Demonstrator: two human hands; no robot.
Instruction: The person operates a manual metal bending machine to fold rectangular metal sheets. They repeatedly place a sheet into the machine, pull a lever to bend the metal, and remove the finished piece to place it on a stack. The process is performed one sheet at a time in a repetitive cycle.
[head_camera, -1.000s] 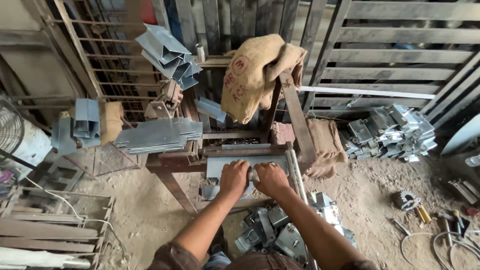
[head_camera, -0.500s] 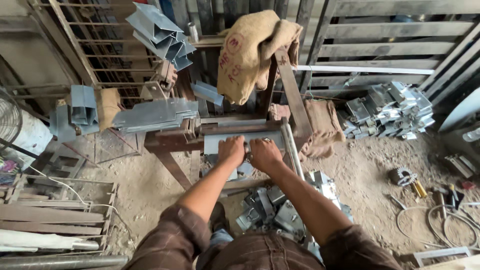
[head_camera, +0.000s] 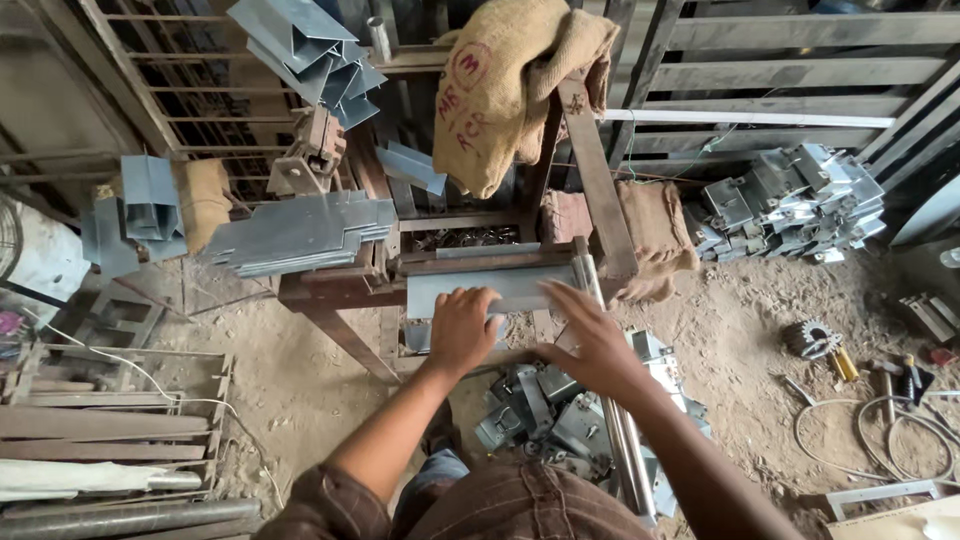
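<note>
2 hands lay on a grey metal sheet (head_camera: 500, 287) that rested flat in the rusty bending frame (head_camera: 340, 290), likely pressed down so it sat square against the frame's bar. Left hand (head_camera: 462, 327) was spread palm-down on the sheet's near edge, its grip open, clasping nothing. Right hand (head_camera: 590, 340) reached across with fingers splayed, touching the sheet's right end beside the steel lever (head_camera: 625, 450), its grip open too. Flat blanks (head_camera: 300, 232) were stacked left of the frame; bent pieces (head_camera: 540, 420) lay below on the floor.
</note>
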